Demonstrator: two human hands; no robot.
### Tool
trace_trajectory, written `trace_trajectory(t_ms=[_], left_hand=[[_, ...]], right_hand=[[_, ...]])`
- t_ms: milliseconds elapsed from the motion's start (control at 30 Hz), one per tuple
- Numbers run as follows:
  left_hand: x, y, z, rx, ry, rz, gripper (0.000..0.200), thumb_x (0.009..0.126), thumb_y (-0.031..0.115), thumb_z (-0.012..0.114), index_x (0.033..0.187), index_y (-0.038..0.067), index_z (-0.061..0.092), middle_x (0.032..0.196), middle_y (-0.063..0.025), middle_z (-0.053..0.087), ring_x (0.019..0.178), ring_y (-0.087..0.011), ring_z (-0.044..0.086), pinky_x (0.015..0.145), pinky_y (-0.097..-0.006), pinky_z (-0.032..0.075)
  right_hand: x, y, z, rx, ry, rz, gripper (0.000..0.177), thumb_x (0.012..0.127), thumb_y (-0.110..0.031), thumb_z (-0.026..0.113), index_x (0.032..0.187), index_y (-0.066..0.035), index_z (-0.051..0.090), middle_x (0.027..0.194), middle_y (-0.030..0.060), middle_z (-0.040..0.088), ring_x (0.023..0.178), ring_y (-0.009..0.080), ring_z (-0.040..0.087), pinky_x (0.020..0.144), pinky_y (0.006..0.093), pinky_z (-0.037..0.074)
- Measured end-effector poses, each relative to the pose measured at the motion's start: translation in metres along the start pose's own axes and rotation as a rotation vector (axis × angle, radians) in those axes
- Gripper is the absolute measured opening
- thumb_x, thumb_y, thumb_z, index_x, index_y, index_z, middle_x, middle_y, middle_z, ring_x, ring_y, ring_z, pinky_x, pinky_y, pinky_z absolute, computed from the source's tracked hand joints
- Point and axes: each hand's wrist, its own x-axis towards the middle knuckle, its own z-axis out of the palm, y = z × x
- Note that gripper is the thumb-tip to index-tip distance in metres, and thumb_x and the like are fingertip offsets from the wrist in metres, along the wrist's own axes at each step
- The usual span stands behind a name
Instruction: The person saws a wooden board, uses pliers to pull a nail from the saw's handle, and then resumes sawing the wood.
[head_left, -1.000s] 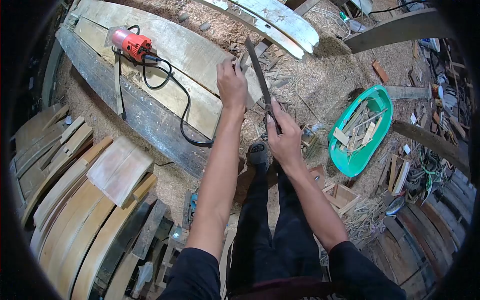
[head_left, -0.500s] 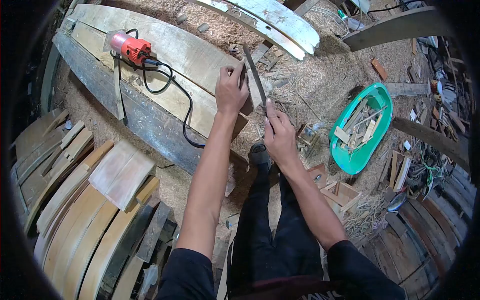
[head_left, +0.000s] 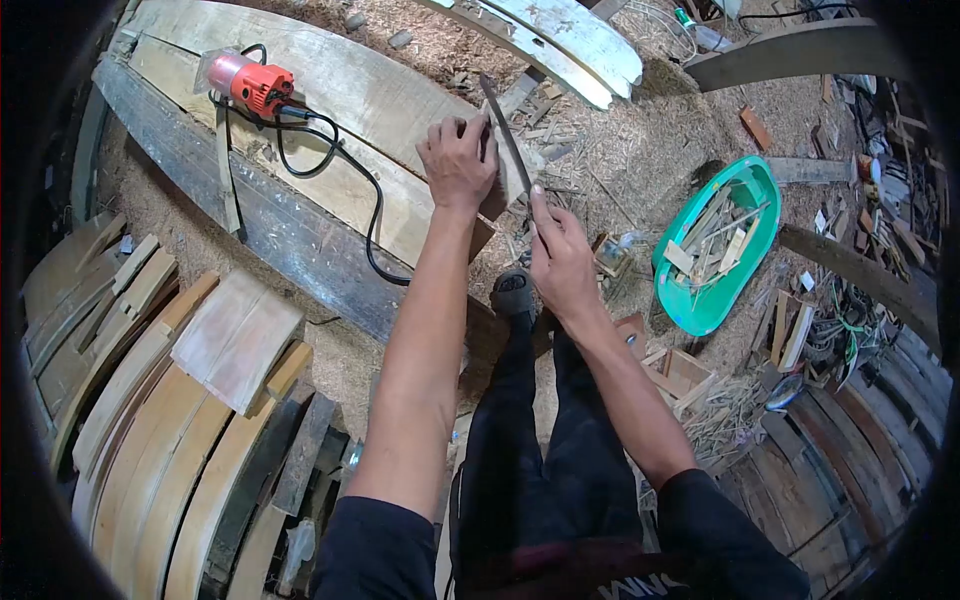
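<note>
My right hand (head_left: 566, 250) is closed around the near end of a long, dark, narrow blade (head_left: 508, 135); the fingers hide its handle. The blade slants up and away to the left, past the end of a wide wooden plank (head_left: 350, 85). On that end lies my left hand (head_left: 460, 165), fingers bent over the wood close to the blade. What its fingertips press on is partly hidden. Farther left on the planks rests a red power tool (head_left: 262, 88) with a clear cover, its black cord (head_left: 375, 215) looping toward me.
A green plastic tub (head_left: 708, 318) with wood offcuts stands on the shavings-covered floor at right. Curved planks (head_left: 165, 450) are stacked at lower left under a pale board (head_left: 238, 340). A weathered white board (head_left: 590, 50) lies at the far side. A small wooden box (head_left: 688, 375) sits near my legs.
The view has shifted slightly, so most things appear a little higher and to the left. My left hand's fingers are bent more over the plank end. The blade stays in my right hand.
</note>
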Motion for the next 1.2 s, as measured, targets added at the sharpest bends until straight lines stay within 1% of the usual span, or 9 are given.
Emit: trace_trajectory(t_ms=[200, 300, 433, 633, 800, 900, 1000, 1100, 1200], left_hand=[[-0.001, -0.001, -0.003, 0.063, -0.083, 0.005, 0.046, 0.075, 0.025, 0.073, 0.12, 0.021, 0.064, 0.104, -0.0056, 0.058, 0.104, -0.0277, 0.052, 0.088, -0.046, 0.038], [-0.001, -0.002, -0.002, 0.066, -0.099, 0.015, 0.044, 0.075, 0.03, 0.071, 0.118, 0.024, 0.064, 0.101, -0.0058, 0.056, 0.102, -0.0271, 0.051, 0.084, -0.0467, 0.037], [-0.002, -0.006, 0.006, 0.091, -0.072, 0.025, 0.045, 0.075, 0.03, 0.072, 0.118, 0.024, 0.063, 0.101, -0.0053, 0.055, 0.102, -0.027, 0.051, 0.084, -0.0473, 0.037], [-0.001, -0.003, 0.003, 0.111, -0.142, -0.007, 0.053, 0.069, 0.028, 0.076, 0.12, 0.021, 0.061, 0.107, -0.0042, 0.056, 0.104, -0.0274, 0.05, 0.086, -0.0466, 0.037], [-0.001, -0.003, 0.002, 0.109, -0.144, -0.004, 0.055, 0.069, 0.029, 0.075, 0.121, 0.021, 0.061, 0.106, -0.0047, 0.056, 0.104, -0.0271, 0.05, 0.087, -0.0474, 0.037], [0.001, -0.003, 0.002, 0.095, -0.122, -0.014, 0.054, 0.07, 0.028, 0.073, 0.122, 0.021, 0.061, 0.105, -0.005, 0.056, 0.104, -0.0272, 0.051, 0.087, -0.0477, 0.037], [0.005, -0.003, 0.007, 0.132, -0.111, -0.062, 0.05, 0.072, 0.028, 0.071, 0.121, 0.021, 0.061, 0.104, -0.0055, 0.056, 0.103, -0.0278, 0.052, 0.086, -0.0475, 0.038], [0.003, -0.001, 0.008, 0.107, -0.089, -0.095, 0.046, 0.075, 0.028, 0.069, 0.12, 0.02, 0.061, 0.104, -0.0062, 0.057, 0.103, -0.0284, 0.053, 0.086, -0.0471, 0.039], [0.007, -0.004, 0.009, 0.099, -0.074, -0.083, 0.043, 0.077, 0.028, 0.067, 0.118, 0.019, 0.061, 0.104, -0.0066, 0.057, 0.102, -0.0287, 0.053, 0.086, -0.0472, 0.04]], right_hand=[[0.005, -0.004, -0.001, 0.03, -0.024, 0.034, 0.051, 0.089, -0.001, 0.052, 0.139, -0.01, 0.051, 0.115, 0.0309, 0.055, 0.098, 0.0474, 0.061, 0.081, 0.0482, 0.053], [0.0, -0.008, -0.005, -0.028, -0.076, 0.084, 0.05, 0.089, -0.002, 0.052, 0.138, -0.008, 0.051, 0.116, 0.0311, 0.054, 0.098, 0.0479, 0.061, 0.081, 0.0482, 0.053], [0.011, -0.009, 0.0, 0.001, -0.026, 0.019, 0.05, 0.088, -0.002, 0.052, 0.138, -0.007, 0.051, 0.114, 0.0307, 0.054, 0.095, 0.048, 0.061, 0.079, 0.0487, 0.053], [0.014, -0.017, -0.01, -0.022, -0.086, 0.074, 0.049, 0.089, -0.003, 0.053, 0.138, -0.007, 0.051, 0.111, 0.0291, 0.055, 0.092, 0.0476, 0.062, 0.077, 0.0495, 0.053], [0.024, -0.012, 0.0, -0.036, -0.021, -0.026, 0.05, 0.089, -0.003, 0.053, 0.139, -0.007, 0.049, 0.111, 0.0289, 0.054, 0.089, 0.0481, 0.062, 0.076, 0.0505, 0.053], [0.005, -0.018, -0.014, -0.025, -0.133, 0.102, 0.051, 0.089, -0.003, 0.053, 0.14, -0.008, 0.048, 0.113, 0.0296, 0.054, 0.09, 0.0484, 0.062, 0.077, 0.0509, 0.053], [0.015, -0.016, -0.006, -0.052, -0.096, -0.001, 0.053, 0.089, -0.003, 0.053, 0.141, -0.01, 0.047, 0.115, 0.0295, 0.054, 0.091, 0.0482, 0.062, 0.077, 0.051, 0.053], [0.016, -0.016, -0.014, -0.052, -0.144, 0.064, 0.054, 0.089, -0.003, 0.053, 0.142, -0.01, 0.047, 0.115, 0.0301, 0.053, 0.091, 0.0484, 0.062, 0.077, 0.0509, 0.053], [0.018, -0.011, -0.015, -0.093, -0.146, 0.012, 0.053, 0.089, -0.003, 0.052, 0.141, -0.009, 0.047, 0.114, 0.03, 0.053, 0.089, 0.0484, 0.062, 0.076, 0.051, 0.052]])
